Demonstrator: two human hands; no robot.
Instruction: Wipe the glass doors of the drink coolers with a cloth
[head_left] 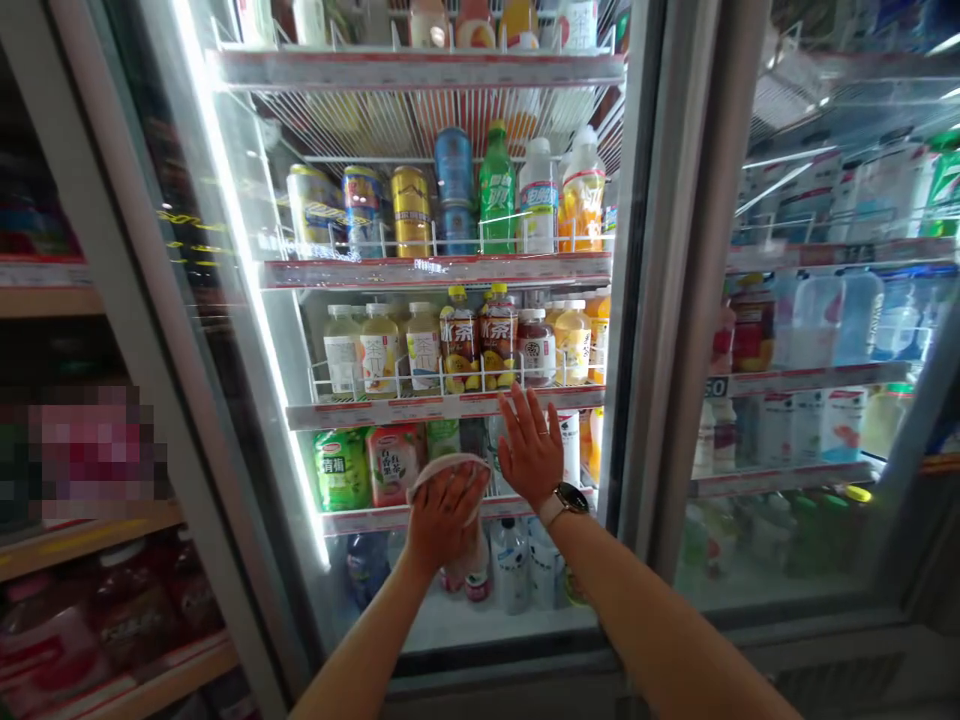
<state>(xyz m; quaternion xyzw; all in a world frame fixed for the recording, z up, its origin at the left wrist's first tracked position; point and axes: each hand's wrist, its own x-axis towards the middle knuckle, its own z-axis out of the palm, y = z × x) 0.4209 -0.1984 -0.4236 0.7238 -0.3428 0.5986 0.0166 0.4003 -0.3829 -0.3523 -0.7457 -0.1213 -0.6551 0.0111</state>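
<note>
Behind the glass door (270,450), 冰茶 bottles (459,345) above the right hand (531,447)

Beverage cooler (679,300): green plastic bottle (496,190), gold metal can (411,212) and blue metal can (454,165) on white shelf (435,270). Left: dark red bottles (131,610) on wooden shelving (90,537).

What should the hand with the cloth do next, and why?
I think the left hand should slide the white cloth a little along the glass door. The cloth is pressed flat against the glass, and the right hand seems spread on the glass beside it, so the door looks steady for a short wipe.
</note>
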